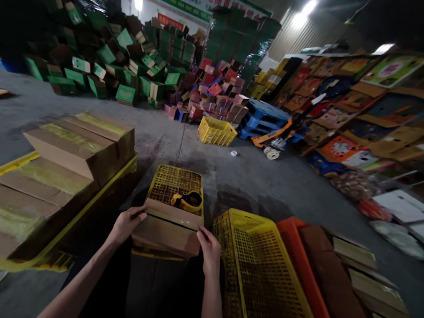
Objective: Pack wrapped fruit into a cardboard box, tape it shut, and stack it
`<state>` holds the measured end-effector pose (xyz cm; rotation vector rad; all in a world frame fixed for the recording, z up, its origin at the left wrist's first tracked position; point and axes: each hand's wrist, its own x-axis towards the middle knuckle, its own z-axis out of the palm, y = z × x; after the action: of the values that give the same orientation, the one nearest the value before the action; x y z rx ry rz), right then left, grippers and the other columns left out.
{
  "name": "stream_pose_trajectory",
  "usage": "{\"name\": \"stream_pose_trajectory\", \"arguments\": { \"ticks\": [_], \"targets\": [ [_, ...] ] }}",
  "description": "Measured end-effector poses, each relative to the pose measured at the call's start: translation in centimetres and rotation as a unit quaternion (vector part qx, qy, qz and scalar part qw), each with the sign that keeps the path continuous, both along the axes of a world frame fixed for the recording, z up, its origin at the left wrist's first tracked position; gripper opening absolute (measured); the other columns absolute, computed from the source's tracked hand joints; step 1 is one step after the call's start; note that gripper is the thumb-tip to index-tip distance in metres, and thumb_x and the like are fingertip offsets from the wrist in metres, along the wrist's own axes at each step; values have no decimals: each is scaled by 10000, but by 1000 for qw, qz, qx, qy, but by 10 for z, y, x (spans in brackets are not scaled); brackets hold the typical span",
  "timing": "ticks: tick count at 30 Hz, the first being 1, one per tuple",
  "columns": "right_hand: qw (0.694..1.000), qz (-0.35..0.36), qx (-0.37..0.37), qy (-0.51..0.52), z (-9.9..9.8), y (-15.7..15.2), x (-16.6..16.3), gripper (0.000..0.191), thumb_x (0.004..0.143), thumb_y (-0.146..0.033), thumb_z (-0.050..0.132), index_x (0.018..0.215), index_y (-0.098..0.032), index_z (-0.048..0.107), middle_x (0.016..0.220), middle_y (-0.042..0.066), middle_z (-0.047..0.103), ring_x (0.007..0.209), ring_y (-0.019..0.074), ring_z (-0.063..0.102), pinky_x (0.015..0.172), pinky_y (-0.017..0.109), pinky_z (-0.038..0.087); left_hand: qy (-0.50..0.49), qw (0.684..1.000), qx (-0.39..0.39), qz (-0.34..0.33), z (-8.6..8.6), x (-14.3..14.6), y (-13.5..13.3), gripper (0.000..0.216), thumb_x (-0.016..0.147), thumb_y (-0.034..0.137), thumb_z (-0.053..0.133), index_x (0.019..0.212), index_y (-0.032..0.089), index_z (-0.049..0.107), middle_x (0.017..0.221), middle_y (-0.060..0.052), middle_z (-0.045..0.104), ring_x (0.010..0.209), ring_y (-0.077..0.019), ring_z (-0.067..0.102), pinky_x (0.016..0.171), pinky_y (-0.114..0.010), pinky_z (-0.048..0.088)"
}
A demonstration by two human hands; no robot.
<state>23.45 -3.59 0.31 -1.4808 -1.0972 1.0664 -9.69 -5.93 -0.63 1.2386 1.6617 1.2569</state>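
A small brown cardboard box [166,236] rests in front of me on an upturned yellow plastic crate [174,180]. A dark gap runs along its top between the flaps, and a shiny strip shows on the far flap. My left hand [126,226] holds the box's left end, thumb and fingers pinching the edge of a flap. At the right end, my right hand [210,250] grips the corner with its thumb and fingertips. Just behind the box lies a yellow and black tape dispenser [186,201] on the crate.
Taped cartons [103,147] fill a yellow crate [127,174] on my left. To the right stand a yellow crate [244,221] and an orange crate [289,223] with cardboard boxes. Farther off are another yellow crate [216,131], a pallet jack [274,136], and piled green boxes [127,93].
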Motion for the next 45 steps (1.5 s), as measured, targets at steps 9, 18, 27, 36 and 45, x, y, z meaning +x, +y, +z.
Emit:
{"name": "stream_pose_trajectory", "arguments": {
  "ticks": [9, 18, 27, 36, 45],
  "targets": [
    [996, -12, 38, -83, -11, 5, 2, 456, 703, -535, 769, 1008, -199, 816, 1075, 118, 780, 1012, 293, 711, 882, 376, 553, 52, 998, 13, 33, -10, 2, 3, 417, 816, 517, 661, 1084, 225, 791, 1056, -78, 747, 979, -258, 717, 912, -364, 546],
    [991, -6, 62, -122, -14, 6, 4, 437, 723, -544, 754, 981, -198, 820, 1023, 121, 780, 958, 290, 713, 853, 380, 555, 82, 996, 10, 41, -15, 2, 3, 426, 831, 554, 637, 1062, 237, 802, 1087, -77, 730, 998, -256, 704, 876, -340, 548],
    [986, -9, 64, -154, -11, 5, 2, 389, 735, -526, 738, 963, -222, 820, 997, 99, 779, 941, 281, 703, 860, 373, 540, 120, 992, 22, 43, -24, 1, 2, 410, 858, 555, 609, 1073, 267, 806, 1057, -68, 688, 984, -246, 691, 873, -342, 544],
    [982, -21, 60, -176, -10, 4, -2, 407, 737, -526, 708, 959, -201, 810, 985, 105, 760, 925, 274, 686, 862, 376, 527, 142, 988, 38, 52, -26, 3, 3, 411, 870, 549, 597, 1058, 254, 813, 1041, -79, 655, 968, -249, 688, 858, -348, 556],
    [977, -19, 66, -200, -8, 3, -5, 409, 775, -524, 668, 970, -187, 794, 1003, 111, 753, 946, 275, 683, 854, 362, 524, 152, 987, 40, 43, -20, 6, 0, 418, 894, 531, 572, 1080, 239, 806, 1058, -73, 655, 949, -235, 682, 837, -327, 547]
  ]
}}
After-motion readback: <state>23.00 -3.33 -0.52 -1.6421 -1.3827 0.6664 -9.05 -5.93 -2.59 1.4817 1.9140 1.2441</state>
